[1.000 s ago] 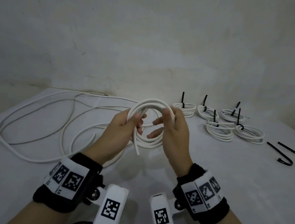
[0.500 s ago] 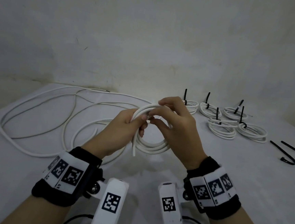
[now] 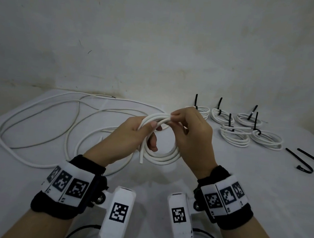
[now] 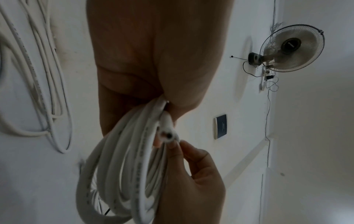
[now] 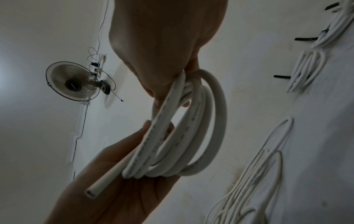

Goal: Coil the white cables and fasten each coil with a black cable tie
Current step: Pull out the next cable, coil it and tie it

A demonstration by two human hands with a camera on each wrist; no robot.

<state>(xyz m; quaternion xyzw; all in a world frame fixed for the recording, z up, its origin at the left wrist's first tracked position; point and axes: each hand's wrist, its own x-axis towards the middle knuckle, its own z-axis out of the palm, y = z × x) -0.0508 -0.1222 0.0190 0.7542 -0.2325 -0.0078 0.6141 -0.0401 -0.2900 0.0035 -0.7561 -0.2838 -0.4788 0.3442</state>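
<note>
A small coil of white cable (image 3: 160,155) hangs above the table between both hands. My left hand (image 3: 152,134) grips the coil's left side, thumb laid over the strands. My right hand (image 3: 173,117) pinches the top of the coil with thumb and fingertips. One free cable end (image 3: 140,160) sticks down below the left hand. The left wrist view shows the coil (image 4: 114,174) and a cut cable end (image 4: 168,136) at the right hand's fingertips (image 4: 184,147). In the right wrist view the coil (image 5: 210,121) runs from the right hand down into the left palm (image 5: 114,189).
Long loose white cables (image 3: 38,123) sprawl over the left of the white table (image 3: 222,181). Several tied coils (image 3: 234,135) with upright black ties lie at the back right. Loose black cable ties (image 3: 304,164) lie at the far right. A wall stands close behind.
My right hand has moved from the coil's right side up to its top and now pinches it. The coil has tilted flatter and both hands have shifted slightly right.
</note>
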